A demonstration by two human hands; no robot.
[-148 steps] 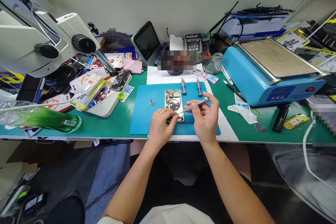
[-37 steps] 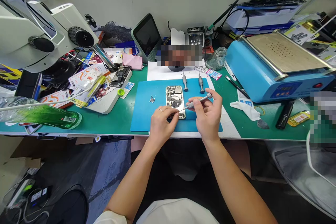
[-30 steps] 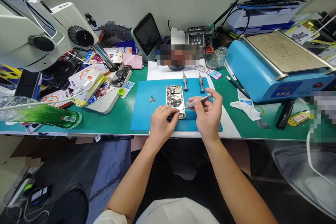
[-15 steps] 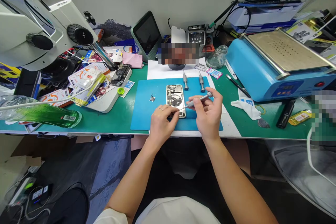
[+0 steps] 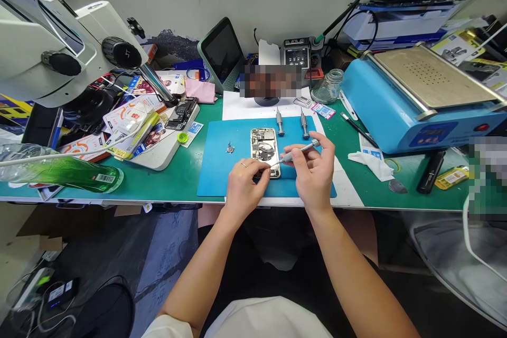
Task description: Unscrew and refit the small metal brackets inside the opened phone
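Observation:
An opened phone [image 5: 264, 140] lies on a blue mat [image 5: 222, 169], its inner parts showing. My right hand [image 5: 315, 179] grips a grey screwdriver [image 5: 291, 157], slanted down to the left with its tip over the phone's lower part. My left hand [image 5: 244, 185] rests over the phone's lower left edge. Its thumb and fingers are pinched close to the screwdriver's tip; what lies between them is hidden. Two more screwdrivers stand beyond the phone, a left one [image 5: 280, 122] and a right one [image 5: 304, 124]. Small metal parts [image 5: 229, 147] lie on the mat's left side.
A white microscope [image 5: 95, 37] overhangs the cluttered left side, where a green bottle [image 5: 79, 171] lies. At right stands a blue heating plate [image 5: 380, 111], with a crumpled tissue [image 5: 372, 165] before it. A glass jar [image 5: 328, 87] sits behind the mat.

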